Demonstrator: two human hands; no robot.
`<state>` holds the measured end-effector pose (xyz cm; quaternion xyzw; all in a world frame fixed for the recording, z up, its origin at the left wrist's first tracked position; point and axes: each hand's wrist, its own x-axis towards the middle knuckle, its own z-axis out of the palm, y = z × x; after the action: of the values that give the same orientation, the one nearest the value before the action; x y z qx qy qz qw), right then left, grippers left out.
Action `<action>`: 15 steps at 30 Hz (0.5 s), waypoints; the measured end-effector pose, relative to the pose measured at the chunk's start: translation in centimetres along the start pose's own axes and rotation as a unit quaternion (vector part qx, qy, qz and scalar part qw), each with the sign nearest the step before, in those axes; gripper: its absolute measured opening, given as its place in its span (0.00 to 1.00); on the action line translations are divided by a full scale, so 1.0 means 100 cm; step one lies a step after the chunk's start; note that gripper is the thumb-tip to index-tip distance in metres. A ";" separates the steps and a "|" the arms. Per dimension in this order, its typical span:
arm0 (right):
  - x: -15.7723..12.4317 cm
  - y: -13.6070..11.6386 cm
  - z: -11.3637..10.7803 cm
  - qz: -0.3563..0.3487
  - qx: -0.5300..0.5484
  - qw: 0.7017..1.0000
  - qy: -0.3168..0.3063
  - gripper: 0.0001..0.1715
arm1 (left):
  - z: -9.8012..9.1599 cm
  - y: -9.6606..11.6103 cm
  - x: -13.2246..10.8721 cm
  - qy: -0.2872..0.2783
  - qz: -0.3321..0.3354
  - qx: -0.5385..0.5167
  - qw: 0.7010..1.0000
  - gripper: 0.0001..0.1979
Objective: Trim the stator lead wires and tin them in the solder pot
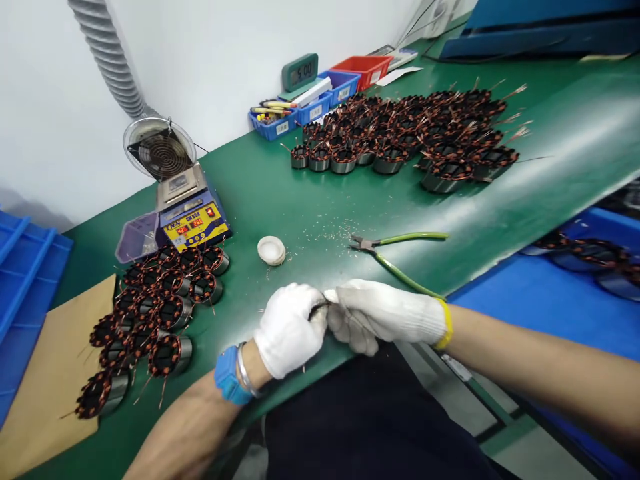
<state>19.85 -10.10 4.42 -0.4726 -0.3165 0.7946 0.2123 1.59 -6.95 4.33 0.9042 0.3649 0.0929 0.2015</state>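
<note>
My left hand (291, 331), in a white glove, is closed near the table's front edge. Its fingertips meet those of my right hand (385, 315), gloved too and closed in a pinch. A small dark bit shows between them, but the gloves hide what it is. Beyond my right hand lie cutting pliers (367, 245) with green handles, their jaws apart. Copper-wound motor stators (173, 312) stand in rows left of my left hand. A small white dish (273, 251) with white contents sits ahead of it, near scattered wire clippings (333, 230).
More stators (390, 159) crowd the back of the green table (250, 187). A solder pot (195, 217) with a fume duct (107, 53) stands at left. Blue bins (277, 127), a red bin (363, 67) and a clock (300, 72) line the wall. A blue crate (505, 300) is at right.
</note>
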 end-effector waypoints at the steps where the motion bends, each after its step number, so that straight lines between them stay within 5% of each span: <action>1: -0.001 -0.002 0.000 -0.007 -0.009 1.000 -0.003 0.31 | -0.001 0.001 0.000 -0.006 0.001 0.002 1.000 0.07; 6: -0.007 0.000 -0.008 -0.055 -0.109 0.992 0.022 0.24 | -0.003 0.001 0.002 -0.017 0.002 0.007 1.000 0.06; 8: -0.008 0.002 -0.014 -0.114 -0.260 0.957 0.064 0.20 | -0.004 0.001 0.003 -0.030 0.001 0.007 1.000 0.05; 9: -0.009 0.004 -0.017 -0.163 -0.368 0.911 0.088 0.19 | -0.004 0.001 0.004 -0.038 0.002 0.004 0.999 0.05; 12: -0.012 0.007 -0.026 -0.315 -0.665 0.665 0.127 0.17 | -0.005 0.002 0.005 -0.045 0.013 -0.001 0.999 0.06; 13: -0.013 0.008 -0.029 -0.340 -0.710 0.604 0.127 0.17 | -0.005 0.002 0.005 -0.044 0.015 0.001 0.999 0.07; 14: -0.013 0.008 -0.031 -0.347 -0.721 0.586 0.126 0.17 | -0.005 0.003 0.004 -0.042 0.016 0.003 0.999 0.07; 15: -0.014 0.008 -0.033 -0.339 -0.700 0.616 0.125 0.17 | -0.005 0.003 0.004 -0.039 0.018 0.003 0.999 0.07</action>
<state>23.42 -10.60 3.52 -0.4319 -0.8848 0.1375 0.1086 1.93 -6.72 4.91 0.9141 0.3411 0.0596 0.2110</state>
